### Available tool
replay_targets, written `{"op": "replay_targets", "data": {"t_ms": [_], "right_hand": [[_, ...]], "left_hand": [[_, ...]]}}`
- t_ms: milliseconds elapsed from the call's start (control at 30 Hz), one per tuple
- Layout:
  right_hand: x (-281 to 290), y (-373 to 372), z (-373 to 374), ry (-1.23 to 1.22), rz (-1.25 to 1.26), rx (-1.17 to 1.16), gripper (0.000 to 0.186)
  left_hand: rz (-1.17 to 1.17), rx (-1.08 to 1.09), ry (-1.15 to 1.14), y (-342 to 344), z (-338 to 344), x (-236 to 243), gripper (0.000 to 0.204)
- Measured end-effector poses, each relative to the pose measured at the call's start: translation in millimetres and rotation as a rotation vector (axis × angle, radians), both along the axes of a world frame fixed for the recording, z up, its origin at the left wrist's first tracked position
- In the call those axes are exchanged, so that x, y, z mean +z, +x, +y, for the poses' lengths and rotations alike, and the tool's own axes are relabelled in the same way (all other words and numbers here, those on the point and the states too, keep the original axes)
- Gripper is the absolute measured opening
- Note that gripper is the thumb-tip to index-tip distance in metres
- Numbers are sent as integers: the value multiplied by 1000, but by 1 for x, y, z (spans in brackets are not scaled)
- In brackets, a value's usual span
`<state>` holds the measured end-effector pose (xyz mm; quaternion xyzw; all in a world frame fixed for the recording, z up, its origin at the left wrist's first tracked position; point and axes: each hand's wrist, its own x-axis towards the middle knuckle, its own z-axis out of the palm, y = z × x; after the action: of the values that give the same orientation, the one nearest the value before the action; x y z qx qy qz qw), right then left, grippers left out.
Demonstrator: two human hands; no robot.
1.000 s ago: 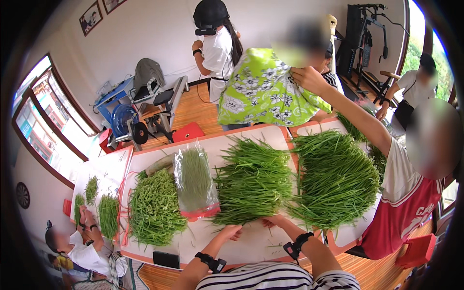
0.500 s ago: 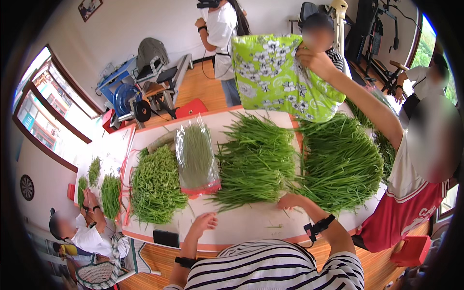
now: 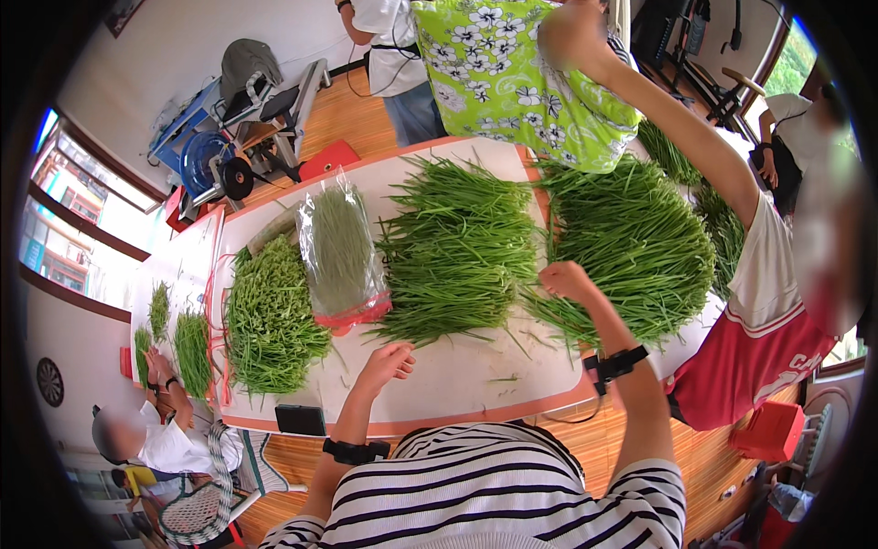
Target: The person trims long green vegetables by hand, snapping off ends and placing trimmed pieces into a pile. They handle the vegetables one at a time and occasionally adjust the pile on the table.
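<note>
Piles of long green chives lie on the white table: a middle pile point(image 3: 457, 247) and a larger right pile point(image 3: 631, 252). My left hand point(image 3: 388, 364) hovers at the front of the middle pile, fingers curled in and nothing visible in them. My right hand point(image 3: 569, 280) is closed between the two piles, touching or just over the left edge of the right one; whatever its fingers pinch is hidden. Left of the middle pile is a clear plastic bag point(image 3: 342, 247) of thin green stems with a red bottom edge. Beside it sits a leafier green pile point(image 3: 274, 316).
A co-worker's arm point(image 3: 686, 137) from the right holds up a green flowered cloth point(image 3: 494, 73) over the far edge. A dark phone point(image 3: 300, 420) lies at the front left edge. Another person point(image 3: 169, 430) handles small bunches at far left. A red stool point(image 3: 770, 430) stands right.
My right hand has moved forward from the table's front to between the chive piles. My left hand's fingers have curled in. The view has shifted, and the flowered cloth is still held up.
</note>
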<state>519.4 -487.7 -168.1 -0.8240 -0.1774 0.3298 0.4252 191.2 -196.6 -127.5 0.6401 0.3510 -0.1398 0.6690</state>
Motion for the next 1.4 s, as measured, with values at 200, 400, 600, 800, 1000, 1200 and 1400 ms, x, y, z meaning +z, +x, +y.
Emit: {"op": "replay_targets", "data": {"t_ms": [200,400,600,800,1000,1200,1400], "right_hand": [[75,-2,-56,-220,-313,124,23],[83,-79,-11,-70,-286,350,22],[28,-108,78,86,-559,112,18],[-8,-109,94,-118,-882,188,13],[-13,-117,89,-84,-900,184,16],[-33,-110,96,-89,-808,210,16],[-6,-116,91,-140,-585,152,16]], "left_hand": [[47,-53,-34,-16,-8,-3,39],[-30,-8,6,-14,5,7,38],[-79,42,-1,-23,5,9,36],[-99,112,-77,-46,1,-4,34],[-104,93,-43,-28,0,-2,35],[-170,-26,4,0,-5,6,36],[-198,-74,24,3,-8,1,36]]}}
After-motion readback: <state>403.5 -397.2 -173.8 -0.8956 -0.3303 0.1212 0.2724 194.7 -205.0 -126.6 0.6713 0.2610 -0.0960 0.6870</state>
